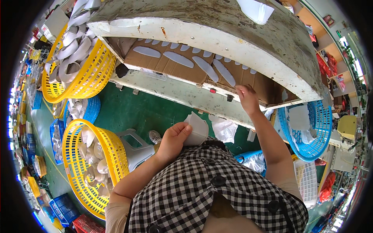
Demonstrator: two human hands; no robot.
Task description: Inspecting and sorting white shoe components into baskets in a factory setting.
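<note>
Gray stool [140,154] beside yellow basket [118,155]

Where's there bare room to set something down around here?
Bare cardboard shows right of the white pieces, beside the right hand. Green floor shows between the front rail and the grey stool. The cardboard's left and the yellow baskets are crowded.

It's bright and even in here, glaring white at the far left, wooden shelves [316,29] bowing toward the blackened rim, cardboard [261,83] beneath the hood [210,33] shaded.
</note>
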